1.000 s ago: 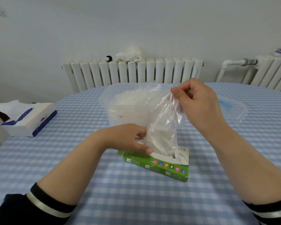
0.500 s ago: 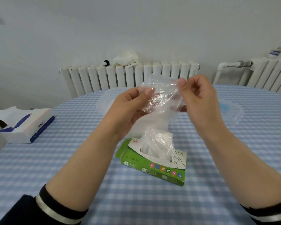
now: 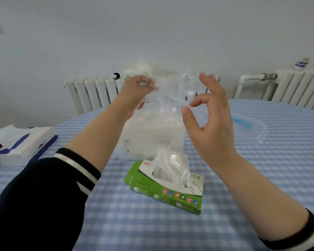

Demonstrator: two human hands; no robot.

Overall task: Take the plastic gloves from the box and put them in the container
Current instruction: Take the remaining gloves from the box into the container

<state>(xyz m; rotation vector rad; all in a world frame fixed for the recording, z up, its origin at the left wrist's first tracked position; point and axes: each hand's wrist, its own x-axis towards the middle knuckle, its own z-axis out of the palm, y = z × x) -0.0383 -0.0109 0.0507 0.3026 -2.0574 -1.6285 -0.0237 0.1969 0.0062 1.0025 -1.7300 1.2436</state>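
Observation:
A green and white glove box [image 3: 172, 194] lies on the checked table in front of me, with a clear plastic glove [image 3: 172, 166] sticking up out of its slot. Behind it stands the translucent container [image 3: 152, 140], holding a whitish pile of gloves. Above the container my left hand [image 3: 139, 88] pinches one thin clear glove [image 3: 169, 93], which spreads out towards the right. My right hand [image 3: 212, 122] hovers beside that glove with fingers spread and thumb and forefinger apart, holding nothing.
The container's clear lid [image 3: 250, 126] with a blue seal lies to the right. A tissue box [image 3: 24, 144] sits at the table's left edge. White radiators [image 3: 92, 93] line the wall behind, one with a cloth [image 3: 138, 69] on top.
Both hands have risen and moved apart above the container, stretching the glove out. My right hand has let go of it, and the left still holds it.

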